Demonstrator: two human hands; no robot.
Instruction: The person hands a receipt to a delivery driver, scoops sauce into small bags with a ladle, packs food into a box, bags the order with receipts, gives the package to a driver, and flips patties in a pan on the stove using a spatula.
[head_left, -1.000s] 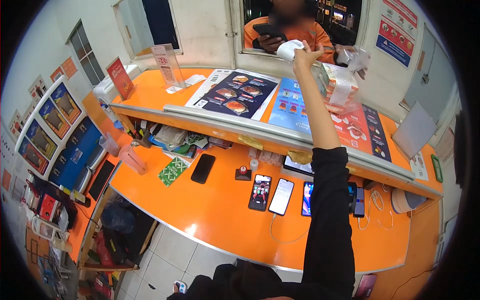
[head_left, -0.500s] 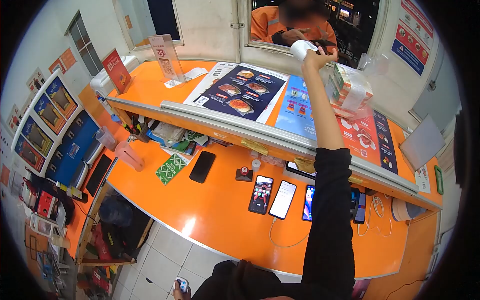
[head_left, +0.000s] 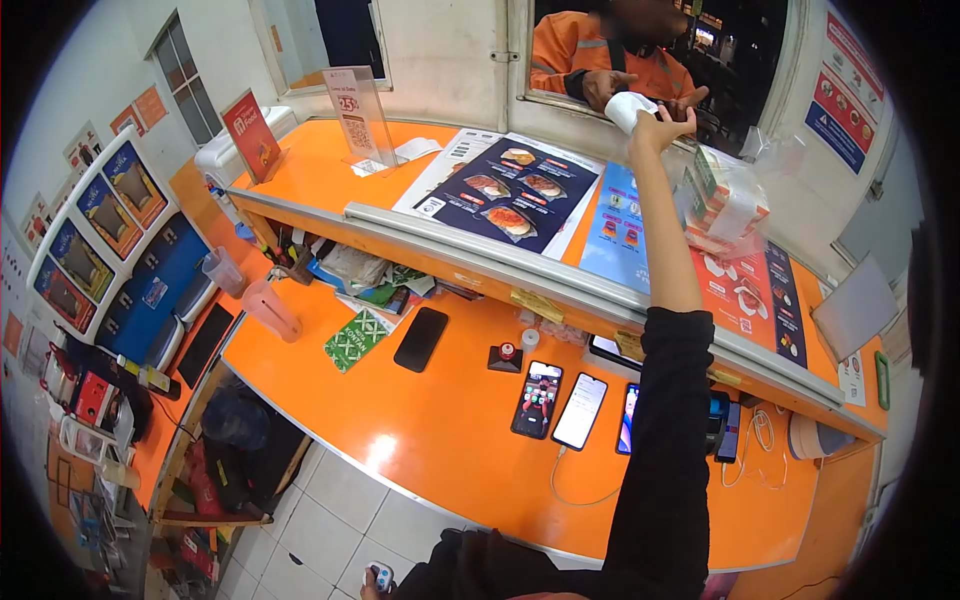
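Observation:
My right hand (head_left: 662,132) reaches over the raised counter, its fingers around a white rounded object (head_left: 628,108), perhaps a paper roll. Beyond it, a person in an orange jacket (head_left: 572,45) stands at the window, both hands close to the white object; whether they touch it I cannot tell. Right of my forearm, a clear plastic bag with stacked boxes (head_left: 722,195) rests on the counter. At the bottom edge my left hand (head_left: 370,590), partly cut off, holds a small white-and-blue device (head_left: 379,575).
Several phones, among them a black phone (head_left: 421,339), lie on the lower orange desk (head_left: 450,430). A red-topped stamp (head_left: 506,355), a green booklet (head_left: 356,341) and a pink cup (head_left: 270,311) are there too. Menu sheets (head_left: 510,190) cover the upper counter; cables lie at right.
The person at the window no longer holds up the dark device or touches the bag; their hands have come to the white object. The view has shifted slightly. My left hand shows more at the bottom.

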